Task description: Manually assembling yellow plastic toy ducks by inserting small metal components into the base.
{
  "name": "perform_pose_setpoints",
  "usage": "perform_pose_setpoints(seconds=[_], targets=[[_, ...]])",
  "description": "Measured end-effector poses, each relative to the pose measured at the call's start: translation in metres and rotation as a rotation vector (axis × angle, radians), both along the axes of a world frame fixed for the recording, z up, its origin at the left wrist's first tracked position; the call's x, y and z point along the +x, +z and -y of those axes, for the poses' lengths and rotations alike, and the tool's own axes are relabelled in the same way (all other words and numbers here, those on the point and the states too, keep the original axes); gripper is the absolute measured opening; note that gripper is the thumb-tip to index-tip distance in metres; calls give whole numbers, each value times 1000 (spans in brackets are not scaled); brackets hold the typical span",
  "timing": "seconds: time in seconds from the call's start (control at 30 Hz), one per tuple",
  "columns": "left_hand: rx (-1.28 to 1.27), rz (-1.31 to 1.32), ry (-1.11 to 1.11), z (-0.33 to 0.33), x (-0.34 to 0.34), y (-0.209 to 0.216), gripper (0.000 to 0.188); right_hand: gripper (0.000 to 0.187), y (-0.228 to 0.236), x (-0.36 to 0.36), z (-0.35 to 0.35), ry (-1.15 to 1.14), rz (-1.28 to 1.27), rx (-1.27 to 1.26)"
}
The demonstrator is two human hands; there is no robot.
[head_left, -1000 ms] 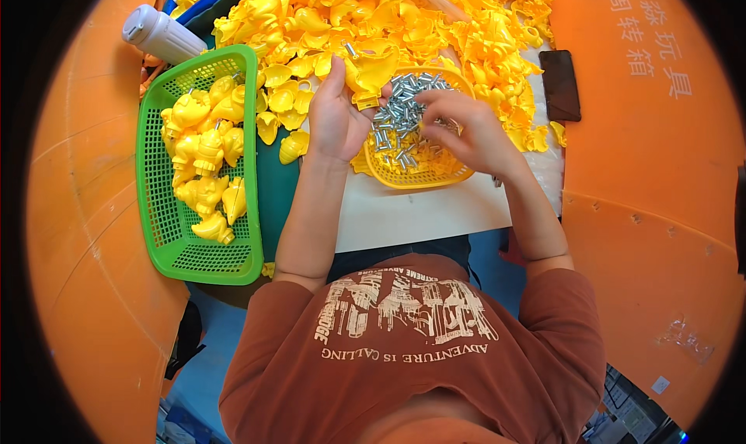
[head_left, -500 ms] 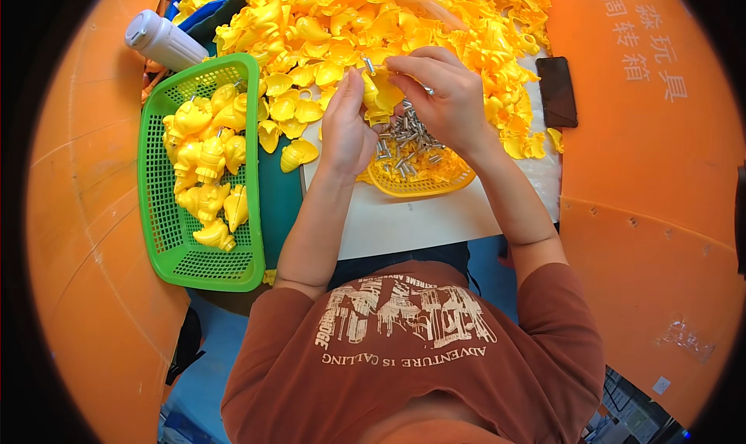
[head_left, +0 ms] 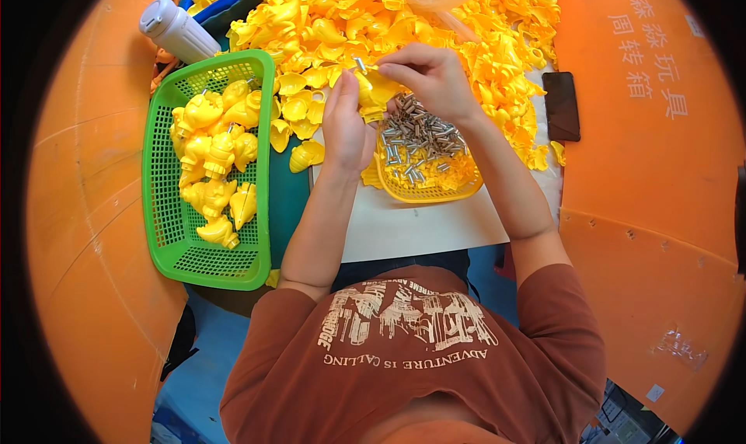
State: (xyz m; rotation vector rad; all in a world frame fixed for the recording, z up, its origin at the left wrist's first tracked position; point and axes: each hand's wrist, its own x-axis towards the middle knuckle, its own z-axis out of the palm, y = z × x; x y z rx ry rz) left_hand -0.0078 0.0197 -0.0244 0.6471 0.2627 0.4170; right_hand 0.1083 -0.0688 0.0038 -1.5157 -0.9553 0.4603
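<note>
A yellow plastic shell piece point(head_left: 376, 93) is held up over the table, with my left hand point(head_left: 347, 129) closed around its left side. A small silver metal pin point(head_left: 360, 66) sticks up at the top of this piece, close to my left fingertips. My right hand point(head_left: 437, 79) pinches the upper right edge of the same piece between thumb and forefinger; part of the grip is hard to make out. Just below the hands stands a yellow basket point(head_left: 431, 198) holding many loose metal pins point(head_left: 423, 137) on top of small yellow parts.
On the left, a green basket point(head_left: 266, 211) holds yellow figure-like pieces point(head_left: 219, 155). Behind my hands spreads a large heap of yellow shells point(head_left: 326, 28). A white bottle point(head_left: 177, 31) stands at the far left, a dark phone point(head_left: 561, 106) at the right. Orange panels point(head_left: 645, 172) flank the table.
My right hand has shifted slightly left and up along the shell's edge. The pin seen earlier by its palm no longer shows. The view has shifted a little.
</note>
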Motion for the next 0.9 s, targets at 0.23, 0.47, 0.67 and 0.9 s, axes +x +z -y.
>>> perform_pose_setpoints(seconds=[0.23, 0.47, 0.67, 0.9], targets=[[-172, -70, 199, -29, 7, -14, 39, 37, -21, 39, -76, -8, 294, -189], [-288, -147, 264, -32, 9, -38, 36, 34, -19, 32, -128, -133, 643, -918], [-291, -160, 242, -33, 9, -35, 38, 28, -20, 50, -107, -122, 677, -813], [-351, -150, -52, -22, 4, -16, 44, 14, 11, 30, -9, -301, 1344, -153]])
